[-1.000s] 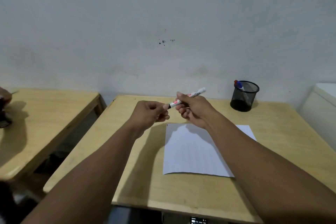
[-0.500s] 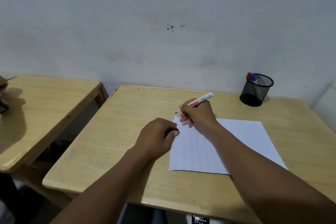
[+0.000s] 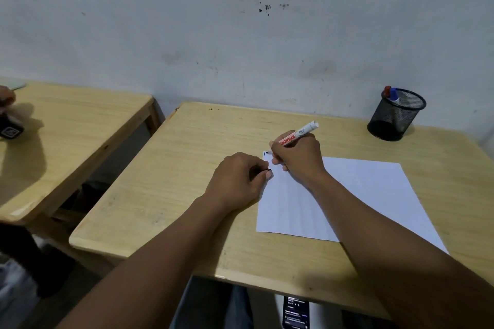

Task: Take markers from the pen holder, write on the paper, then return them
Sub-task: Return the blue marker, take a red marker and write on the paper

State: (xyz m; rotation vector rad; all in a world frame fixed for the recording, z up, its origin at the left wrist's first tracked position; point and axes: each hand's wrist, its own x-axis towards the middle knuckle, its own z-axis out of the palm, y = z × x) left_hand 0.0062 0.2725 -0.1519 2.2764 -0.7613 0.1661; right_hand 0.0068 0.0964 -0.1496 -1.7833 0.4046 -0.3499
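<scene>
A white sheet of paper (image 3: 355,195) lies on the wooden desk (image 3: 187,168). My right hand (image 3: 299,157) grips a white marker (image 3: 300,132) with red lettering, its tip touching the paper's far left corner beside a small dark mark. My left hand (image 3: 238,179) rests curled at the paper's left edge, closed on the marker's black cap (image 3: 268,170), of which only a bit shows. A black mesh pen holder (image 3: 395,115) stands at the desk's far right corner, with a red-capped marker and a blue-capped marker (image 3: 393,96) in it.
A second wooden desk (image 3: 74,131) stands to the left across a narrow gap, with another person's hand (image 3: 6,96) and a dark object (image 3: 10,129) on it. A phone (image 3: 295,312) shows below the near desk edge. The wall runs just behind both desks.
Both hands came down from mid-air to the desk. The cap came off the marker and stayed in my left hand. The marker tip now touches the paper, where a small mark has appeared.
</scene>
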